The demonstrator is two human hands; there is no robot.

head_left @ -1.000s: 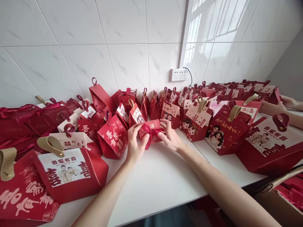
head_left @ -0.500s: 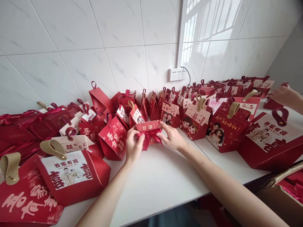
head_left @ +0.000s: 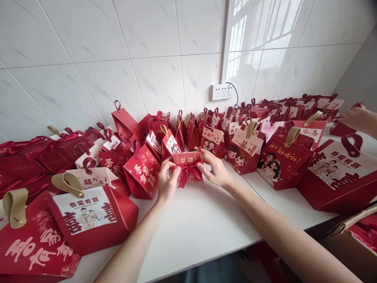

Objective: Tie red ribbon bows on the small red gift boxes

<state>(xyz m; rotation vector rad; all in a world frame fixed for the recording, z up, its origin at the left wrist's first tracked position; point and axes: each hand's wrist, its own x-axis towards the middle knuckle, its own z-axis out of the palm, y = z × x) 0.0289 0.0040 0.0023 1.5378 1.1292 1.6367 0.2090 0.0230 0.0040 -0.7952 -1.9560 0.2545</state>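
Observation:
A small red gift box (head_left: 186, 158) with light lettering stands at the near side of the white tabletop, between my hands. A dark-red ribbon (head_left: 188, 173) is tied in a bow across its front, its tails hanging down. My left hand (head_left: 168, 177) is closed on the box's left end, thumb on the bow's left loop. At the right end, my right hand (head_left: 213, 168) is closed too, index finger at the top corner and thumb by the right loop. The fingertips behind the box are hidden. A red box with white lettering (head_left: 143, 173) stands just left of my left hand.
Red wedding boxes with loop handles crowd both sides and the back, including a large one (head_left: 338, 173) at right. A tiled wall with a power strip (head_left: 222, 92) rises behind. Another person's hand (head_left: 357, 118) holds a red box at far right. An open carton (head_left: 350, 243) sits lower right.
My right index finger has lifted slightly at the box's top right corner. Both hands stay on the box and bow. The whole view has shifted a little.

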